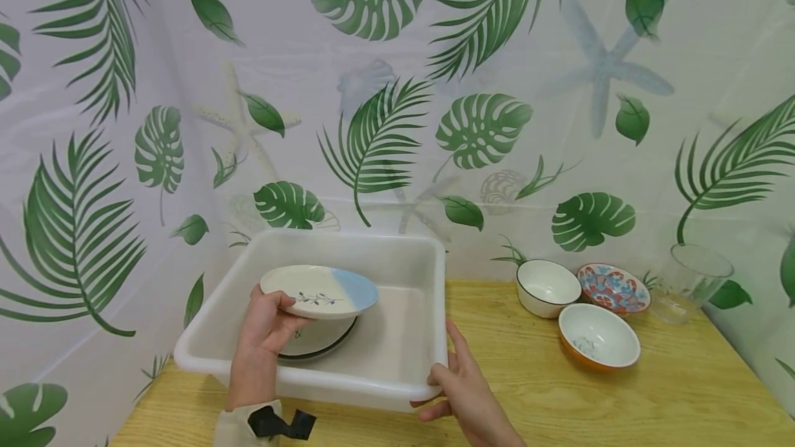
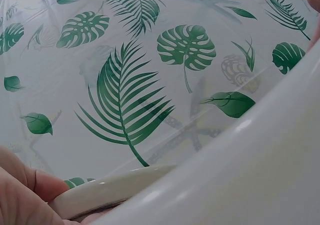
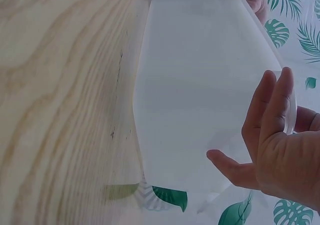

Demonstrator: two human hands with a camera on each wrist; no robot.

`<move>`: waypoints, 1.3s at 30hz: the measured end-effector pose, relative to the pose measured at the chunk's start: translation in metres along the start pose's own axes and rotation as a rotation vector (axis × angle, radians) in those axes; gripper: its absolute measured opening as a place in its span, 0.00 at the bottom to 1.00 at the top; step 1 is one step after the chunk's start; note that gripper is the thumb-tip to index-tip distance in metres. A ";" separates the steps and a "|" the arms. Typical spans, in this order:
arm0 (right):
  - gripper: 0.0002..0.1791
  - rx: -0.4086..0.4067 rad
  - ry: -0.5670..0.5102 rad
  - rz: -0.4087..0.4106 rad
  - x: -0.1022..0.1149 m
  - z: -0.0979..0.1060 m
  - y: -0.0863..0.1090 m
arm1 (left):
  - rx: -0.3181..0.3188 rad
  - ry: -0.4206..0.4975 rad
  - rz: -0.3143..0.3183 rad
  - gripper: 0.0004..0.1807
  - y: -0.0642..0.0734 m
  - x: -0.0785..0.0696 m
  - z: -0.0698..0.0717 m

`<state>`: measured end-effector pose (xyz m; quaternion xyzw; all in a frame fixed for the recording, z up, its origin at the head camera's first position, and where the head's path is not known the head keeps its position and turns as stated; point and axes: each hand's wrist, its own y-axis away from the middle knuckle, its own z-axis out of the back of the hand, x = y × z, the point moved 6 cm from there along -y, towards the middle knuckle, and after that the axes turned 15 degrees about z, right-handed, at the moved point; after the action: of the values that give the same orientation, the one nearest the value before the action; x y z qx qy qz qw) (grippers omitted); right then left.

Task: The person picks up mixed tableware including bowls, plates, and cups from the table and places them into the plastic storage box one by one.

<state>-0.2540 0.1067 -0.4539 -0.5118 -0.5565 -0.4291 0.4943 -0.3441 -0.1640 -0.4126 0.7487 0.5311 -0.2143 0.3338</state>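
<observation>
My left hand (image 1: 263, 326) holds an oval plate (image 1: 319, 288), cream with a light blue end and a leafy sprig, by its near left edge. The plate is tilted above the inside of a white plastic basin (image 1: 348, 386). Under it lies a dark-rimmed plate (image 1: 318, 340), partly hidden by the oval one. At the basin's near right corner my right hand (image 1: 466, 392) grips the rim. In the right wrist view, fingers of the right hand (image 3: 285, 145) lie along the basin's outer wall (image 3: 200, 80). The left wrist view catches the oval plate's edge (image 2: 115, 187) beside the thumb.
Right of the basin, on the wooden table (image 1: 497, 343), stand a white dark-rimmed bowl (image 1: 546, 285), a red-and-blue patterned bowl (image 1: 613, 288), an orange-sided bowl (image 1: 599, 336) and a clear cup (image 1: 692, 285). A leaf-printed sheet (image 1: 397, 136) hangs behind and at the left.
</observation>
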 end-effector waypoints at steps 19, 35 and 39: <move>0.54 0.026 -0.033 0.019 0.003 0.000 0.000 | -0.052 -0.043 0.027 0.49 0.001 -0.005 0.008; 0.53 0.023 -0.033 0.017 0.004 0.000 0.001 | -0.089 -0.024 0.065 0.52 0.001 -0.004 0.015; 0.53 0.029 -0.031 0.016 0.004 0.001 0.001 | -0.116 -0.024 0.080 0.52 0.002 -0.003 0.019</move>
<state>-0.2531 0.1081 -0.4506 -0.5158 -0.5661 -0.4089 0.4963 -0.3428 -0.1804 -0.4227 0.7462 0.5082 -0.1785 0.3912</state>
